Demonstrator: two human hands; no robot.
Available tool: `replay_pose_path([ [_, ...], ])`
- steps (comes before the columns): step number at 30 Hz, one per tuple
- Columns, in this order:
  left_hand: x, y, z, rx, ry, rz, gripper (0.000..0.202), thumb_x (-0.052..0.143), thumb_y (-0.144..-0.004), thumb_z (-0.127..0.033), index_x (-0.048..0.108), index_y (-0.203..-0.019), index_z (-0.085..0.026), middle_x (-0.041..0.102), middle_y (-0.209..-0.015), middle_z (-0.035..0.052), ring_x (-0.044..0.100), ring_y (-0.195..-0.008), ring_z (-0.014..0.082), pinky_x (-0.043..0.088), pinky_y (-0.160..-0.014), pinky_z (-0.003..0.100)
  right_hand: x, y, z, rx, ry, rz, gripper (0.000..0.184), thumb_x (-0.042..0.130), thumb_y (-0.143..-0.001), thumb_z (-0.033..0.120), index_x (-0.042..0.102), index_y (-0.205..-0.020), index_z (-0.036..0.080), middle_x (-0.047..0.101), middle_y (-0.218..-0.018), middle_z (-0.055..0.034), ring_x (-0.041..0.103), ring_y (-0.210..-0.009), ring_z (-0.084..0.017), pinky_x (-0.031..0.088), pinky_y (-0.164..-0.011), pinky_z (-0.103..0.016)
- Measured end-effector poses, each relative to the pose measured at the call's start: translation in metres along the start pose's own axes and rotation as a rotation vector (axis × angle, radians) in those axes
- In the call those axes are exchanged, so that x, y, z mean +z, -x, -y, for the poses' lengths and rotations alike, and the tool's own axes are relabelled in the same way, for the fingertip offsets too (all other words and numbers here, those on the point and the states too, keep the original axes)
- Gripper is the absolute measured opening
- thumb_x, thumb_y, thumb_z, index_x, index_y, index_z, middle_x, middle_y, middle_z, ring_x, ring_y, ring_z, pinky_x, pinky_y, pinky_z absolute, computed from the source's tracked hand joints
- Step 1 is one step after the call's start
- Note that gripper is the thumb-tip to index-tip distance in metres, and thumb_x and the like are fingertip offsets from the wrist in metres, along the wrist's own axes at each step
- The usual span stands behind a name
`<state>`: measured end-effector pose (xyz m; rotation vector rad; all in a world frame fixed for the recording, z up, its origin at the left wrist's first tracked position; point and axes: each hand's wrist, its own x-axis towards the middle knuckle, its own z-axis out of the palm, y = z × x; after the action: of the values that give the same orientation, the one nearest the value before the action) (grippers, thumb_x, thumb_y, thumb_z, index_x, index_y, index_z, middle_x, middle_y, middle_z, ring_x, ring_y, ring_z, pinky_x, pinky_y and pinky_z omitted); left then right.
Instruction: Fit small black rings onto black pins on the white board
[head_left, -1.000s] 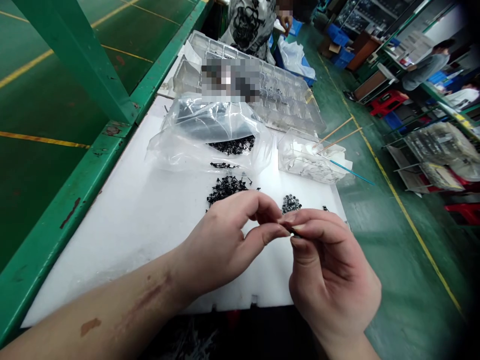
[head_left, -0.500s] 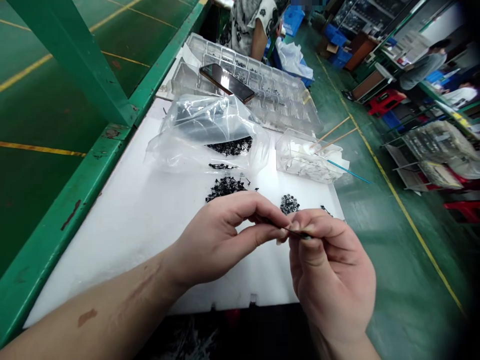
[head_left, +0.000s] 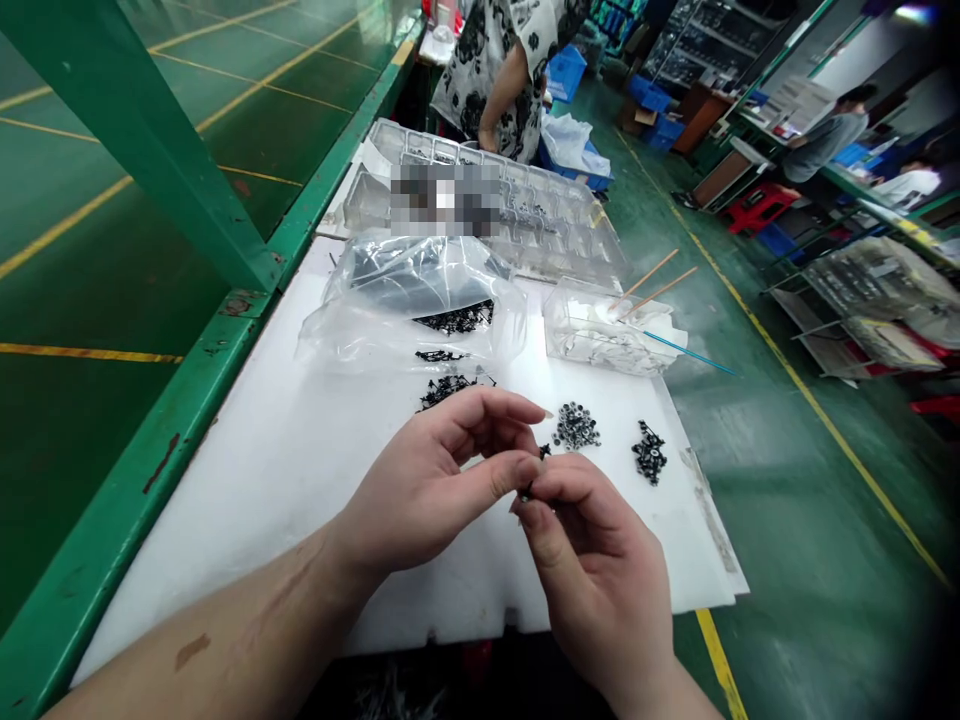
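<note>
My left hand (head_left: 431, 480) is closed in a loose pinch, its index finger arched above the thumb. Close against it, my right hand (head_left: 607, 570) pinches with thumb and index finger. Between the fingertips of both hands shows a small black part (head_left: 527, 493); most of it is hidden. Just beyond the hands lie a pile of black stemmed parts (head_left: 448, 388), partly behind my left hand, and a pile of small black-and-silver rings (head_left: 576, 426). To the right is a smaller heap of black parts (head_left: 649, 455).
A clear plastic bag (head_left: 420, 280) with black parts lies on the white table (head_left: 247, 510). Behind it stands a compartmented clear tray (head_left: 577, 245). A clear box (head_left: 600, 340) holds white sheets and thin sticks. A green post (head_left: 150, 130) rises at left; a co-worker (head_left: 510, 80) is opposite.
My right hand has moved left and slightly down, uncovering the heap at right. My left index finger has lifted from the thumb. The thin dark part between the hands is now mostly hidden.
</note>
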<state>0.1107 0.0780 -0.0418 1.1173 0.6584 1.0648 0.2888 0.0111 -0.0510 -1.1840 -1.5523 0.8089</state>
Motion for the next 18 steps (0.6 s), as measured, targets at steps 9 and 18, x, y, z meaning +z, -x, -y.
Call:
replay_pose_path([
  [9,0.003,0.004,0.000,0.008,-0.112,0.022,0.019,0.080,-0.102,-0.014,0.076,-0.115,-0.026,0.077,-0.100,-0.0025,0.073,-0.094,0.0097,0.060,-0.085,0.016,-0.001,-0.005,-0.001,-0.165,0.132,0.017,0.025,0.071,-0.099,0.006,0.071,-0.115,0.025,0.073,-0.106,-0.0021,0.071,-0.099,-0.014,0.060,-0.088,-0.028],
  [18,0.000,0.005,-0.004,0.025,-0.273,-0.091,0.010,0.080,-0.102,-0.022,0.079,-0.106,-0.031,0.080,-0.094,-0.0014,0.077,-0.088,0.0132,0.062,-0.079,0.017,-0.112,-0.049,-0.045,0.227,-0.058,-0.680,0.027,0.093,-0.087,0.037,0.075,-0.098,0.020,0.074,-0.097,-0.0042,0.067,-0.079,-0.014,0.057,-0.073,-0.028],
])
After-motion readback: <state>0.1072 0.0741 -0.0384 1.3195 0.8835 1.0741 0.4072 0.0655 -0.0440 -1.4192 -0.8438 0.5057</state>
